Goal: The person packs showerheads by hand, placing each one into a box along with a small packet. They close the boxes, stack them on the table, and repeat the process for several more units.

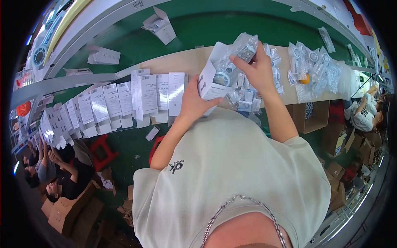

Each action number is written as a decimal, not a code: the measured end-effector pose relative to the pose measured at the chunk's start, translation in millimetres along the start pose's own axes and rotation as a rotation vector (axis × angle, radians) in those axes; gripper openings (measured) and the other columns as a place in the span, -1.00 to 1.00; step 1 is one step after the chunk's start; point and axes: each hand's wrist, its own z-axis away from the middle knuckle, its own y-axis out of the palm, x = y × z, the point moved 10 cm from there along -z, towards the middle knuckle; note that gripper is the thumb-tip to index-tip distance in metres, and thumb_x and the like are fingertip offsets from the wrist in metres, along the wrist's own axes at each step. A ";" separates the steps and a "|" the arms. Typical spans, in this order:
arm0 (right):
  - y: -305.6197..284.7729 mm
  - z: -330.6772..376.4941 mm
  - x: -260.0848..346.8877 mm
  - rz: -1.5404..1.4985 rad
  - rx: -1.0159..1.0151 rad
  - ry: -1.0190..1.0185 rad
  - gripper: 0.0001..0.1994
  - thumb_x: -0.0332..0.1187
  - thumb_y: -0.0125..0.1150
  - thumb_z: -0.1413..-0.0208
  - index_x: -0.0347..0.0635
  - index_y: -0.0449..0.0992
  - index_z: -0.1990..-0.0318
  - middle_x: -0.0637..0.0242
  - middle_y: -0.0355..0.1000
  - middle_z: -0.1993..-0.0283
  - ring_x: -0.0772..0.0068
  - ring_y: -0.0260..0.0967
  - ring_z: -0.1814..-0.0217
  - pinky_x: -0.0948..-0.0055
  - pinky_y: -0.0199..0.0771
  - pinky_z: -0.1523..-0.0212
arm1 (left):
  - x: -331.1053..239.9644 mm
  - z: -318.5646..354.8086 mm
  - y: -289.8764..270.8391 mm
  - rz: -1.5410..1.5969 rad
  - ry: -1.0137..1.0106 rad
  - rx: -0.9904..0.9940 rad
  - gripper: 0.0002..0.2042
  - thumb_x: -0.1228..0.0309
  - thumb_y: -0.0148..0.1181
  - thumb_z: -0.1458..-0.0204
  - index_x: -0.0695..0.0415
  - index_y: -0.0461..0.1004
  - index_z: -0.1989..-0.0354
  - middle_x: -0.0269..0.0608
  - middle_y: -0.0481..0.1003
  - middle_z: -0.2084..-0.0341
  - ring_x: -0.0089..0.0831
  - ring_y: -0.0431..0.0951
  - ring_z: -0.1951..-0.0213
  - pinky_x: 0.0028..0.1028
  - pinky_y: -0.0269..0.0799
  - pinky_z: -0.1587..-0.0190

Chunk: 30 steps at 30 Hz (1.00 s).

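My left hand (192, 101) grips a white printed box (206, 78) from its left side and underneath. The box is tilted, with its open end facing up and away from me. My right hand (258, 70) holds a clear bubble bag (246, 45), thumb on top and fingers behind. Inside the bag is what looks like a small handheld fan; its round pale-blue end (222, 78) sits in the box opening, while the rest sticks out. Beside and under the box lies a pile of small bagged white parts (249, 99).
A long row of upright white boxes (111, 101) runs along the table (182, 62) to the left. Several more bubble-bagged fans (320, 68) lie at the right. Beyond the table, an open box (161, 31) rests on a green surface. Cardboard cartons (308, 118) stand at right; co-workers (70, 177) are at far left.
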 end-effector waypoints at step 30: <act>35.2 -12.8 -50.2 0.240 0.031 -0.025 -0.68 -0.30 0.35 -0.02 -0.25 0.53 0.09 0.18 0.54 0.23 0.09 0.50 0.27 0.20 0.54 0.28 | 62.8 -3.8 -51.0 0.109 0.014 -0.310 -0.12 0.30 0.62 0.32 0.35 0.19 -0.18 -0.01 0.47 0.07 -0.31 0.51 0.02 -0.37 0.46 -0.03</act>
